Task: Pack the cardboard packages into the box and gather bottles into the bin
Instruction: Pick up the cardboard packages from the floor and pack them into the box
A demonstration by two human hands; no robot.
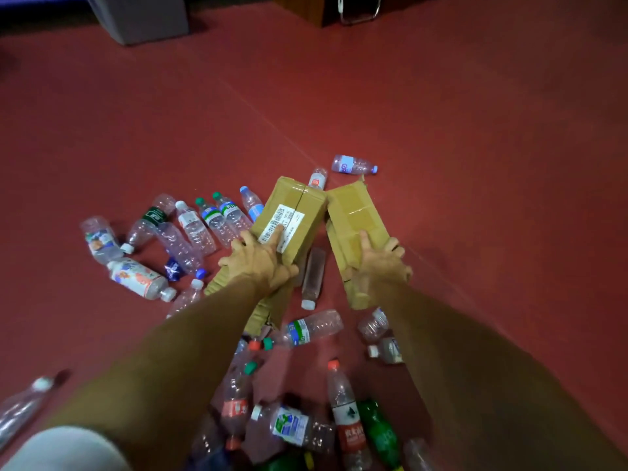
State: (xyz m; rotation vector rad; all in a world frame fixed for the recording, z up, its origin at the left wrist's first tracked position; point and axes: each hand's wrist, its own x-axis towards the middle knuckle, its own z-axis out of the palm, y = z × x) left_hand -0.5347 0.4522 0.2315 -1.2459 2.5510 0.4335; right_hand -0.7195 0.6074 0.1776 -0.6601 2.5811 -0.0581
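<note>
Two brown cardboard packages lie on the red floor among scattered plastic bottles. My left hand grips the near end of the labelled package, thumb on its right side and fingers spread over the white barcode label. My right hand grips the near end of the taped package, fingers curled round its edges. A third piece of cardboard shows under my left forearm. A clear bottle lies between the two packages. No box or bin is in view.
Several empty bottles lie in a row to the left, more crowd the floor near my knees, and one lies beyond the packages. A grey block and a wooden cabinet base stand at the far edge.
</note>
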